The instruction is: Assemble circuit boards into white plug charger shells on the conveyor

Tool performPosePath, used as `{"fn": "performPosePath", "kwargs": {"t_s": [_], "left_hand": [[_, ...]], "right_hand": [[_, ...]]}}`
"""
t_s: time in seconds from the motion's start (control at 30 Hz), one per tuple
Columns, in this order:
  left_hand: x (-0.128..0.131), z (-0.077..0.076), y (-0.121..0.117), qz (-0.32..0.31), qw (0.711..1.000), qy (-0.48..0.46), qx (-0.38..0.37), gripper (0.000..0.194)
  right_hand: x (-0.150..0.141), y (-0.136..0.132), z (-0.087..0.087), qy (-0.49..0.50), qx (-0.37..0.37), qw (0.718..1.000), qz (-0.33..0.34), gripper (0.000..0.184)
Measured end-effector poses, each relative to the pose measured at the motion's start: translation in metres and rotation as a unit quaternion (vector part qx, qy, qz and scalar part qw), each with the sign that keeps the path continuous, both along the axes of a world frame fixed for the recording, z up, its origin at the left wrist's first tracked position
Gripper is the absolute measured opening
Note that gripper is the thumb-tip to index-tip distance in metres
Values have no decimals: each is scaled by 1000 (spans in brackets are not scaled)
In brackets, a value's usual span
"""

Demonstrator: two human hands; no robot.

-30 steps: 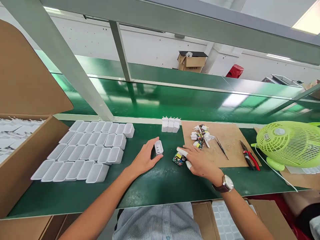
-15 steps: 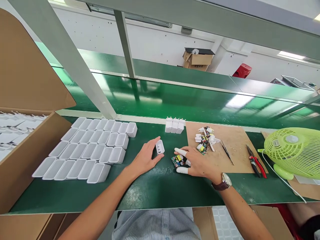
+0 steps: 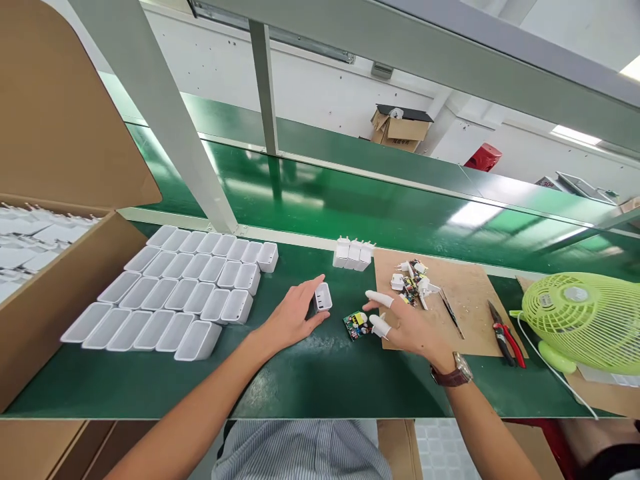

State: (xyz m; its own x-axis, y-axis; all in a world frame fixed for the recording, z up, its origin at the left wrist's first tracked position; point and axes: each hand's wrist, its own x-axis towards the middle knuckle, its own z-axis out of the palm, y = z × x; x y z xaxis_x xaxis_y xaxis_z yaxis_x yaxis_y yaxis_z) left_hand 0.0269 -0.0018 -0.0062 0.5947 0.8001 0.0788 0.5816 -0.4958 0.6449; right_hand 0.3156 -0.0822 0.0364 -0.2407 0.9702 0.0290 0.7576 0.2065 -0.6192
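Between the thumb and fingers of my left hand (image 3: 290, 313) is a white charger housing (image 3: 323, 297), its slotted end facing up. To its right a green circuit board (image 3: 357, 325) with yellow and white parts lies on the table. My right hand (image 3: 407, 323) hovers at the board's right side, fingers spread, white finger cots on thumb and forefinger, holding nothing. Past it, a pile of circuit boards with white plug pieces (image 3: 413, 283) rests on a brown sheet (image 3: 443, 313). Several white chargers with prongs (image 3: 353, 255) stand together behind my hands.
Rows of open white housings (image 3: 183, 293) cover the left, beside a cardboard box (image 3: 115, 247) full of white parts. Tweezers (image 3: 451, 313) and red-black pliers (image 3: 506, 335) lie on the sheet. A green fan (image 3: 575, 320) with a trailing cable stands right. A metal post (image 3: 165, 113) rises behind.
My right hand has drawn back to the right from the circuit board, its fingers opening, and the board stays on the table. The left hand keeps the housing. The view has shifted slightly.
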Motion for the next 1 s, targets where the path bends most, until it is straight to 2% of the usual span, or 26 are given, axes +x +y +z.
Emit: {"fn": "performPosePath", "kwargs": {"t_s": [0.13,0.37,0.5,0.57,0.8,0.9,1.0], "left_hand": [[0,1,0,-4,1000,3,0,72],[0,1,-1,-9,1000,2,13,70],[-1,-1,0,-3,1000,1,18,71],[-1,-3,1,-4,1000,-6,25,70],[-1,-6,1,-9,999,-28,43,68],[-1,-5,1,-7,999,-15,33,69],[-1,-5,2,-2,1000,-1,18,71]], "right_hand": [[0,-14,-6,-8,-3,1000,24,50],[0,-16,5,-3,-74,997,-35,55],[1,-11,-4,-54,-48,996,45,66],[2,-9,-12,-68,-25,996,56,69],[0,-17,-28,-110,75,987,90,52],[-1,-18,-28,-122,79,985,96,51],[0,-16,-28,-91,49,992,76,64]]}}
